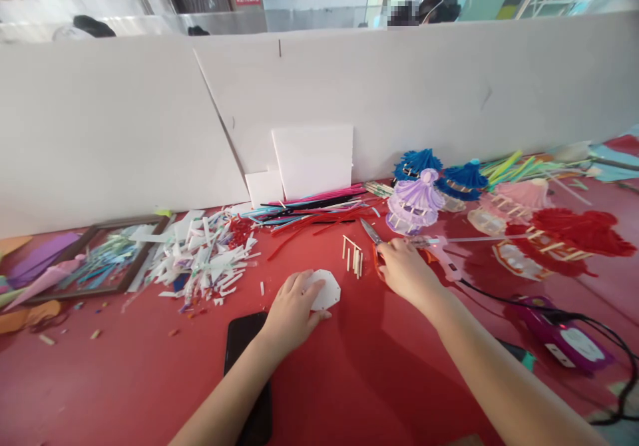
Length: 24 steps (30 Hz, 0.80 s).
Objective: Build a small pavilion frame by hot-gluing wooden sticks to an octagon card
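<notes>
My left hand (294,309) holds a white octagonal piece (327,291) between thumb and fingers, low over the red table (190,379). Small dark dots show near the piece's edge. To the right, my right hand (402,269) is closed on the orange handles of a pair of scissors (371,231), whose blades point away from me. Between the two hands lie several short wooden sticks (356,259). A pink glue gun (444,257) rests just beyond my right hand, its cable running right.
Small pavilion models in blue (418,163), purple (415,203), pink and red (582,233) stand at the right, near a purple device (566,339). White scraps (200,253) and a wooden frame (144,253) lie left. A black phone (244,343) is beneath my left forearm.
</notes>
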Each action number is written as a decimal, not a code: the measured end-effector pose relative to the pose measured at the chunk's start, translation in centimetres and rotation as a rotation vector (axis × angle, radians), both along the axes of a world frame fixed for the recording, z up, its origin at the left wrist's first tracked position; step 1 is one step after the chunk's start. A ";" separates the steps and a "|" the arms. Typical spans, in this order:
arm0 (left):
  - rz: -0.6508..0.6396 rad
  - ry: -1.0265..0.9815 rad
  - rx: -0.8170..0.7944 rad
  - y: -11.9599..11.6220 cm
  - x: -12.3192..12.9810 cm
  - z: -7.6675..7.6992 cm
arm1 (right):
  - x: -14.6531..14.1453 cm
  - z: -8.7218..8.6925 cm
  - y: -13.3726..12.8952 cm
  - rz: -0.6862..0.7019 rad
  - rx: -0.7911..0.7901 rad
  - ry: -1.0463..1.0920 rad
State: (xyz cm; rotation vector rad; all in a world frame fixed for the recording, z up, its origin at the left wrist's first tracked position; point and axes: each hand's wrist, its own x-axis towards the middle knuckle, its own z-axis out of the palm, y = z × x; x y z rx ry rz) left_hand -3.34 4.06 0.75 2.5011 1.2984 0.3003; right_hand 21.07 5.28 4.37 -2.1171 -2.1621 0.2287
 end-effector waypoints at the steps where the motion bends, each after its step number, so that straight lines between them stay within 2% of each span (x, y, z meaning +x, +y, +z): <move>1: 0.000 -0.009 0.001 0.1 -0.1 -0.2 | -0.7 0.7 0.5 0.069 0.011 0.026; 4: -0.005 -0.036 -0.001 0.2 -0.5 -0.6 | -2.7 1.8 3.4 0.231 0.041 0.084; 6: -0.009 -0.053 -0.007 0.3 -0.6 -0.9 | -3.8 1.5 6.5 0.281 0.065 0.095; 11: -0.021 -0.085 -0.030 0.3 -0.9 -1.0 | -5.7 -1.8 14.3 0.336 0.147 0.101; 14: -0.022 -0.095 -0.049 0.5 -1.1 -0.8 | -6.0 -3.8 17.1 0.390 0.176 0.117; 18: -0.014 -0.094 -0.079 0.6 -1.2 -0.4 | -4.9 -5.0 18.4 0.455 0.206 0.161; 24: -0.022 -0.090 -0.079 0.5 -1.2 -0.4 | -2.7 -4.5 17.6 0.503 0.197 0.199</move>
